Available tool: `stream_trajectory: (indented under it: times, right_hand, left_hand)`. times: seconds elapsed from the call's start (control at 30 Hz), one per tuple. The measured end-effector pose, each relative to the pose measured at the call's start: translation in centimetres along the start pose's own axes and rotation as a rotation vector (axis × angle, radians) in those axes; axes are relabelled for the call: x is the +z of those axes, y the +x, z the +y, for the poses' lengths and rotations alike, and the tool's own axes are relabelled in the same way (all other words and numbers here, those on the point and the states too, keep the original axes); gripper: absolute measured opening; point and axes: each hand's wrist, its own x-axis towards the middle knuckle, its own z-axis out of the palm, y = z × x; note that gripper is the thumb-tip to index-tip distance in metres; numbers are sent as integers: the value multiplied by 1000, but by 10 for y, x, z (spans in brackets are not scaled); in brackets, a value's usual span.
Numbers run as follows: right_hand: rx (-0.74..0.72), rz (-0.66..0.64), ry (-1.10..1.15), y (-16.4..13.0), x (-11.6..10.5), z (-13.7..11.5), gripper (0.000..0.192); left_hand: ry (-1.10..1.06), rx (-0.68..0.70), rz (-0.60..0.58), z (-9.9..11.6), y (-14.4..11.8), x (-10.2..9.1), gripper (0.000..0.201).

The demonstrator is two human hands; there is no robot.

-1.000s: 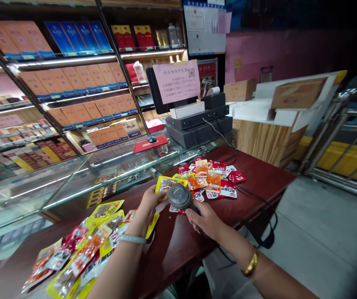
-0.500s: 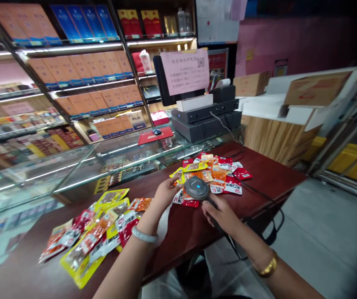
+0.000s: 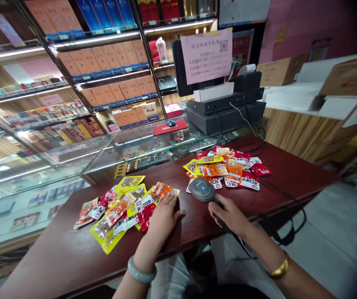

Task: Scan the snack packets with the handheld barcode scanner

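Note:
My right hand (image 3: 231, 214) grips the handle of a dark grey barcode scanner (image 3: 202, 189), whose round head points up with a small blue light. My left hand (image 3: 165, 215) lies on the dark red table (image 3: 72, 253), fingers spread, touching the right edge of a pile of snack packets (image 3: 122, 209) in yellow, red and orange. An orange packet (image 3: 162, 189) sits just beyond its fingertips. A second pile of snack packets (image 3: 226, 168) lies farther back on the right, just behind the scanner.
A glass display counter (image 3: 72, 162) runs along the table's far side, with shelves of boxed goods (image 3: 103, 62) behind. A cash register (image 3: 225, 108) with a pink notice (image 3: 206, 56) stands at the back. A black cable (image 3: 278, 195) trails off the table's right edge.
My left hand let go of the yellow packet at the right pile and swung back left onto the near pile. The scanner stayed in my right hand. The view shifted right and down.

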Motion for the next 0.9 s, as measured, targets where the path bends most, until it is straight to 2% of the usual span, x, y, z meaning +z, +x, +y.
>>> stream_trajectory:
  times: [0.07,0.13,0.23,0.3,0.37,0.5,0.57,0.67,0.77,0.9]
  right_hand:
    - [-2,0,-4,-1,-1,1,54]
    - [-2,-1,-10,-2,-2,2,54]
    - [5,2,-22,-3,-3,4,53]
    - [3,4,-23,-4,-3,5,52]
    - [-4,5,-15,-5,-3,6,52]
    - [-9,3,-5,-7,-3,5,52]
    - [-11,2,-7,-9,-4,5,52]
    - [-5,14,-18,-12,-5,4,54]
    - [4,24,-20,-14,-7,6,55]
    - [10,29,0,-11,-5,8,54]
  left_hand:
    - [-95,40,-27,2,-1,-3,47]
    - [-135,12,32,1,-1,-8,34]
    - [18,-108,238,-4,7,-16,31]
    - [160,-150,290,-10,20,-23,37]
    - [231,-126,242,-14,40,-29,49]
    - [287,-87,28,-13,79,-34,67]
    - [323,-125,-46,-9,90,-34,65]
    - [364,-138,-54,-4,94,-36,52]
    - [293,-205,10,-4,87,-42,42]
    - [-55,-373,238,-10,66,-42,22]
